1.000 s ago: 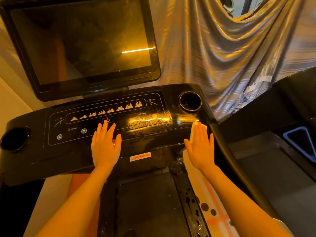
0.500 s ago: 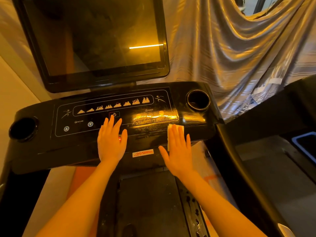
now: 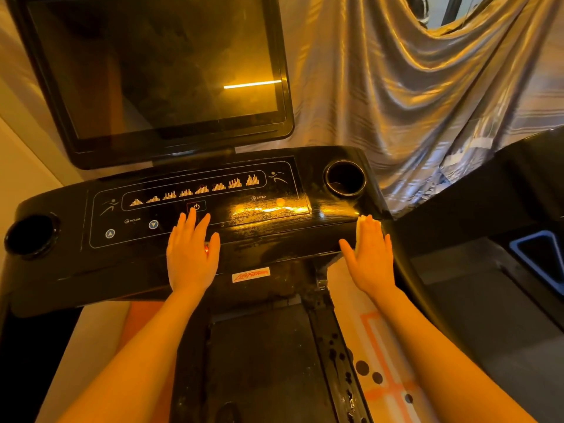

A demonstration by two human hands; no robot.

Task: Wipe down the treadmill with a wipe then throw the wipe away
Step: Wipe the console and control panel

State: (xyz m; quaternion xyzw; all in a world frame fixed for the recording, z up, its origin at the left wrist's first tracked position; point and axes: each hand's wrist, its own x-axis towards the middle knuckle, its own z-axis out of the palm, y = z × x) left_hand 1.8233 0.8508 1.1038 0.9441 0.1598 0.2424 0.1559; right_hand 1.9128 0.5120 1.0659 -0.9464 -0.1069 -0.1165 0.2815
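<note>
Since half a second ago the right hand (image 3: 370,257) has slid the wipe (image 3: 362,219) from the middle of the console's front edge out to its right end, while the left hand (image 3: 191,254) has stayed flat near the power button (image 3: 196,206). Now the wipe lies under the right palm and straight fingers, and only a small pale corner shows past the fingertips, touching the point where the treadmill console (image 3: 268,236) meets the right handrail (image 3: 406,279). The right hand presses it down with fingers together and extended; nothing is pinched. The left hand also lies open and flat on the console, holding nothing. Most of the wipe is hidden, so I cannot tell its shape or its long axis; what shows looks whitish and thin. The console surface to the left of the right hand shines with streaks, which I judge to be moisture from wiping. The unwiped part appears to lie to the left, under and beyond the left hand, and the handrail runs down toward the person, so the right hand is the nearer one for both.
</note>
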